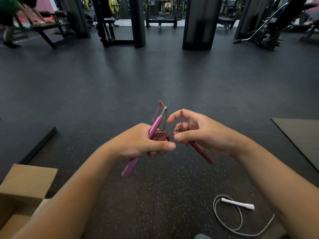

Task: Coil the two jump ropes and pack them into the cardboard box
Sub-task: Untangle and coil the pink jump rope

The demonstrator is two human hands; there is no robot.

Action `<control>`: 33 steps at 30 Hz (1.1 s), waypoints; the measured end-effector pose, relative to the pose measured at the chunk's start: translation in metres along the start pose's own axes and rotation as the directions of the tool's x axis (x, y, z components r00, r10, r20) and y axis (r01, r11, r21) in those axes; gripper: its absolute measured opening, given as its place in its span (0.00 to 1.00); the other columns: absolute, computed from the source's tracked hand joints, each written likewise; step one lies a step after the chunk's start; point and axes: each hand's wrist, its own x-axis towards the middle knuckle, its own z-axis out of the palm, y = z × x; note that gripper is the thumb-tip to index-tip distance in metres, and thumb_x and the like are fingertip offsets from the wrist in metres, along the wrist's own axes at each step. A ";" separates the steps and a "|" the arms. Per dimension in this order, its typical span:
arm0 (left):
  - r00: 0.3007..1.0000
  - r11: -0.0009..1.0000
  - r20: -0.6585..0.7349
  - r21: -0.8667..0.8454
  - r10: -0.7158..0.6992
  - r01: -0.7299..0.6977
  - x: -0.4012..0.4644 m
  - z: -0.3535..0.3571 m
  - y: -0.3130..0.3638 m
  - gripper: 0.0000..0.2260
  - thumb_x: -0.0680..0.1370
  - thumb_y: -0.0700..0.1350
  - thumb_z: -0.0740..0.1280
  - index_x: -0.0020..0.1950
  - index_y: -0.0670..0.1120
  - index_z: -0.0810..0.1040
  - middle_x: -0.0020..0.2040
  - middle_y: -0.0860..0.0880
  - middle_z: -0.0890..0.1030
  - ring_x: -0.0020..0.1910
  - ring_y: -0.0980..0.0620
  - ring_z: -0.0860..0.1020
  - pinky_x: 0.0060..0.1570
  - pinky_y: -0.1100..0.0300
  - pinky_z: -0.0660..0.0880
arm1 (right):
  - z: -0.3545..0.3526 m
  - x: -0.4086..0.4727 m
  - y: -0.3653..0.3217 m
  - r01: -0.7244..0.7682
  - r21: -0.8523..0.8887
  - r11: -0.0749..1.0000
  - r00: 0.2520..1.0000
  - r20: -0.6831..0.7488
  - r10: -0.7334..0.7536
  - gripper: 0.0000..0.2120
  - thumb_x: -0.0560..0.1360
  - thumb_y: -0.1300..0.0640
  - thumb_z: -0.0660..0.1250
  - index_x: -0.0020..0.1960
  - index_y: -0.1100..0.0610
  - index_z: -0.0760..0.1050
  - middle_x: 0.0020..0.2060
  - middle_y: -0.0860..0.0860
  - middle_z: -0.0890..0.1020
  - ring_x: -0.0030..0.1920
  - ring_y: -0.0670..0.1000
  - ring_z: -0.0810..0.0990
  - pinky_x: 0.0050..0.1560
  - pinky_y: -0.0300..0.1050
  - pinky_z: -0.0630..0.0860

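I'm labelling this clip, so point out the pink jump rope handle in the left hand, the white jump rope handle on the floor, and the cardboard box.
pink jump rope handle (155, 125), head view, on its upper shaft.
white jump rope handle (237, 203), head view, mid-handle.
cardboard box (29, 180), head view, on the open flap.

Pink jump rope (156, 135): cord bunched, apparently coiled, both handles raised. White jump rope (237, 214): loose on floor. Cardboard box (25, 183): open, lower left.

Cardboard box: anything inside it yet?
The cardboard box stands open, with only bare brown inner walls showing. Its bottom is cut off by the frame edge and the left forearm, so I cannot confirm it is empty.
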 end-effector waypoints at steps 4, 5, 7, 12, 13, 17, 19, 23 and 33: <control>0.999 0.972 0.021 -0.234 0.033 -0.027 0.000 0.008 0.006 0.09 0.77 0.44 0.72 0.38 0.43 0.82 0.25 0.50 0.71 0.28 0.53 0.71 0.35 0.60 0.73 | -0.005 0.001 0.007 0.058 -0.113 0.992 0.987 -0.144 -0.074 0.20 0.75 0.71 0.72 0.62 0.54 0.78 0.43 0.52 0.76 0.43 0.52 0.74 0.47 0.44 0.75; 0.999 0.953 0.013 -0.300 0.038 -0.033 -0.001 0.009 0.006 0.09 0.76 0.45 0.72 0.39 0.42 0.82 0.24 0.51 0.71 0.27 0.54 0.70 0.34 0.61 0.73 | -0.005 0.002 0.008 0.072 -0.090 0.993 0.982 -0.169 -0.087 0.20 0.75 0.71 0.73 0.62 0.55 0.78 0.43 0.53 0.76 0.43 0.51 0.75 0.47 0.42 0.76; 0.999 0.909 -0.006 -0.414 0.046 -0.044 0.000 0.011 0.005 0.08 0.76 0.45 0.73 0.39 0.42 0.82 0.23 0.52 0.70 0.25 0.55 0.70 0.32 0.61 0.73 | -0.005 0.002 0.009 0.088 -0.035 0.996 0.976 -0.198 -0.093 0.21 0.73 0.69 0.74 0.64 0.57 0.77 0.42 0.52 0.78 0.43 0.50 0.78 0.49 0.39 0.79; 0.997 0.738 -0.025 -0.670 0.079 -0.076 0.002 0.018 0.003 0.07 0.75 0.42 0.71 0.39 0.41 0.80 0.20 0.54 0.67 0.21 0.57 0.67 0.28 0.63 0.71 | -0.003 0.002 0.011 0.073 0.223 0.972 0.979 -0.200 -0.028 0.17 0.71 0.63 0.74 0.57 0.56 0.75 0.41 0.53 0.83 0.39 0.47 0.83 0.42 0.37 0.79; 0.996 0.691 -0.025 -0.718 0.089 -0.079 0.002 0.019 0.004 0.06 0.74 0.43 0.71 0.38 0.41 0.81 0.20 0.55 0.67 0.20 0.58 0.67 0.27 0.64 0.71 | -0.003 0.002 0.012 0.076 0.246 0.966 0.979 -0.201 -0.025 0.13 0.71 0.62 0.74 0.54 0.56 0.76 0.41 0.53 0.83 0.39 0.48 0.83 0.42 0.38 0.79; 0.994 0.605 -0.020 -0.793 0.103 -0.079 0.004 0.021 0.004 0.07 0.71 0.44 0.71 0.37 0.42 0.81 0.19 0.56 0.67 0.20 0.59 0.66 0.26 0.64 0.69 | 0.001 0.002 0.016 0.074 0.281 0.957 0.988 -0.152 -0.032 0.05 0.74 0.59 0.71 0.50 0.54 0.82 0.46 0.54 0.85 0.42 0.50 0.84 0.45 0.42 0.80; 0.994 0.582 -0.047 -0.808 0.095 -0.094 0.004 0.023 0.005 0.06 0.73 0.42 0.69 0.37 0.42 0.81 0.19 0.56 0.66 0.20 0.59 0.65 0.26 0.64 0.69 | 0.005 0.002 0.015 0.048 0.320 0.946 0.995 -0.103 -0.016 0.06 0.78 0.58 0.68 0.54 0.53 0.82 0.48 0.55 0.85 0.45 0.50 0.84 0.48 0.45 0.79; 0.990 0.492 -0.120 -0.859 0.072 -0.140 0.006 0.025 0.007 0.11 0.75 0.41 0.64 0.34 0.42 0.80 0.18 0.56 0.64 0.19 0.59 0.63 0.24 0.65 0.68 | 0.008 -0.003 0.012 -0.001 0.366 0.931 1.000 0.026 -0.010 0.20 0.77 0.47 0.69 0.65 0.54 0.77 0.55 0.58 0.82 0.51 0.53 0.83 0.53 0.47 0.80; 0.979 0.421 -0.175 -0.884 0.101 -0.201 0.004 0.027 0.012 0.12 0.76 0.40 0.63 0.34 0.42 0.80 0.17 0.55 0.67 0.20 0.59 0.66 0.27 0.65 0.70 | 0.015 -0.004 0.013 -0.001 0.341 0.940 1.000 0.029 -0.009 0.24 0.76 0.50 0.70 0.70 0.58 0.76 0.56 0.65 0.83 0.54 0.62 0.85 0.51 0.54 0.84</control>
